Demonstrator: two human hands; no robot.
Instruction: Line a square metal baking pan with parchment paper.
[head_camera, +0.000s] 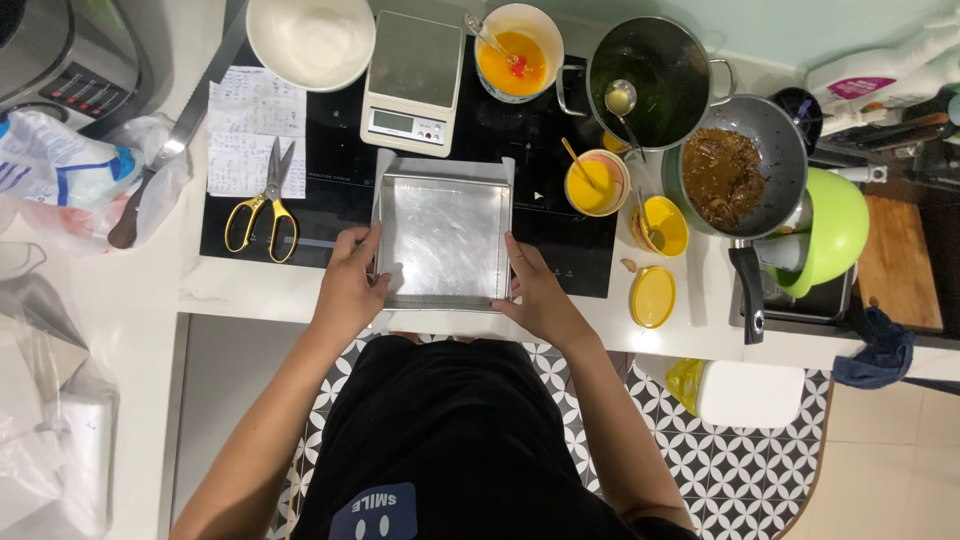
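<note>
Metal baking tin (443, 235) sits square on the bench (250, 290), directly between both hands: left hand (350, 285) and right hand (540, 295) each curl closed on a near corner.

Dull brushed-metal square tray (445, 235)

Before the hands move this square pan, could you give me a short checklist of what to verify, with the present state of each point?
1. Both hands on the pan: ok. The left hand holds the left wall of the square metal pan, the right hand the right wall.
2. Pan inside empty: ok, only a pale lining shows.
3. Pan flat on the black cooktop: cannot tell, its near edge reaches over the white counter.
4. Scissors away from the pan: ok, they lie to its left.
5. Small yellow cup away from the right wall: ok, apart but close.
</note>
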